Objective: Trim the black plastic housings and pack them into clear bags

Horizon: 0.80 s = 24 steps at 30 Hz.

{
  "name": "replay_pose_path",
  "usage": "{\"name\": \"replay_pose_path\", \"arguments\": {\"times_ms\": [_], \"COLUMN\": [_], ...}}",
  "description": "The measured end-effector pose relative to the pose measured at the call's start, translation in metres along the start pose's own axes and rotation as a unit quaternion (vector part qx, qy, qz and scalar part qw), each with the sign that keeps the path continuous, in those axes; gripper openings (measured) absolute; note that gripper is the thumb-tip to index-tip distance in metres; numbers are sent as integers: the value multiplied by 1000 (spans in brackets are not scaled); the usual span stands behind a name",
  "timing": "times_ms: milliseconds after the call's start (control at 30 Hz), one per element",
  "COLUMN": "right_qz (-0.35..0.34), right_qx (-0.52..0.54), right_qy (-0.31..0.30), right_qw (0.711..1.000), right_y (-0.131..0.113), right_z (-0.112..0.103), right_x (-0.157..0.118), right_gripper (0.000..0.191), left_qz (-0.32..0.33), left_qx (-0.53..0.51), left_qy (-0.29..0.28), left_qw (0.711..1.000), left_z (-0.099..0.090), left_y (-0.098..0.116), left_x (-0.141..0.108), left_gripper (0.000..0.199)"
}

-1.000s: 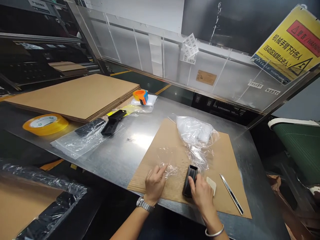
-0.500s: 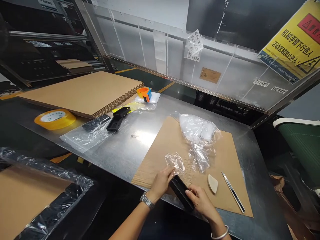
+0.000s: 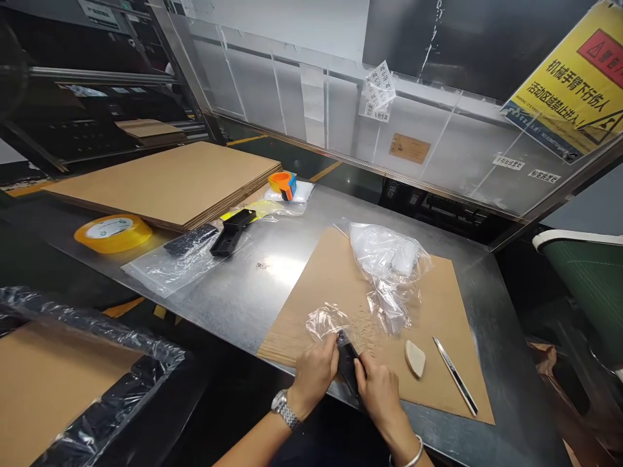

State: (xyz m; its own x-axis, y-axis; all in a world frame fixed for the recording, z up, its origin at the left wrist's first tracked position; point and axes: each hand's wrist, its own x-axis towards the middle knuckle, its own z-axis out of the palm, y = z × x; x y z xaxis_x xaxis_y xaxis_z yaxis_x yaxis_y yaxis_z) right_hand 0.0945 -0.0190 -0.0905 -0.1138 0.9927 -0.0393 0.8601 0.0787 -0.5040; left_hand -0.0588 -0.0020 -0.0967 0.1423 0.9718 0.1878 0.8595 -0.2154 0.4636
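Left hand and right hand are held at the near edge of the cardboard sheet, both closed on the black box between them. Its hollow, shown half a second ago, is now turned from view, so another side is presented. Clear film is spread just beyond the left; the beige wedge is left at the right.

On the cardboard sheet, a cutter lies right of the right hand.
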Motion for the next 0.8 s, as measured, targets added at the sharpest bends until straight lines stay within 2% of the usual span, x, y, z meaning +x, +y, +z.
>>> {"name": "replay_pose_path", "arguments": {"times_ms": [100,200,300,400,467,567,667,700,733,767,800], "right_qz": [-28,-20,-17,-39,-57,-101,-161,-185,-209,-232,-244], "right_qx": [-16,-14,-14,-25,-33,-35,-30,-15,10,50,98], "right_qy": [-2,4,5,-17,-34,-61,-84,-101,-122,-150,-171], "right_qw": [999,1000,1000,999,997,992,983,977,970,960,949], "right_y": [-6,-7,-8,-16,-23,-34,-42,-44,-46,-47,-48], "right_z": [-3,-7,-13,-25,-38,-63,-90,-98,-105,-111,-113], "right_x": [4,14,21,24,26,34,42,43,44,45,46], "right_gripper": [27,32,40,35,30,28,26,28,29,28,27], "left_qz": [63,139,173,192,167,76,37,15,-28,-84,-146], "left_qx": [17,13,5,-13,-35,-80,-141,-205,-307,-427,-547], "left_qy": [1,-8,-7,-10,-5,10,6,-5,-12,-6,12], "left_qw": [998,990,985,981,985,994,989,979,951,900,824], "left_z": [-6,-15,-23,-33,-42,-63,-87,-93,-98,-100,-101], "left_y": [5,11,16,21,22,21,20,20,19,17,14], "left_x": [3,2,-3,-4,2,16,25,25,23,20,16], "left_gripper": [24,23,23,23,23,23,23,22,19,17,18]}}
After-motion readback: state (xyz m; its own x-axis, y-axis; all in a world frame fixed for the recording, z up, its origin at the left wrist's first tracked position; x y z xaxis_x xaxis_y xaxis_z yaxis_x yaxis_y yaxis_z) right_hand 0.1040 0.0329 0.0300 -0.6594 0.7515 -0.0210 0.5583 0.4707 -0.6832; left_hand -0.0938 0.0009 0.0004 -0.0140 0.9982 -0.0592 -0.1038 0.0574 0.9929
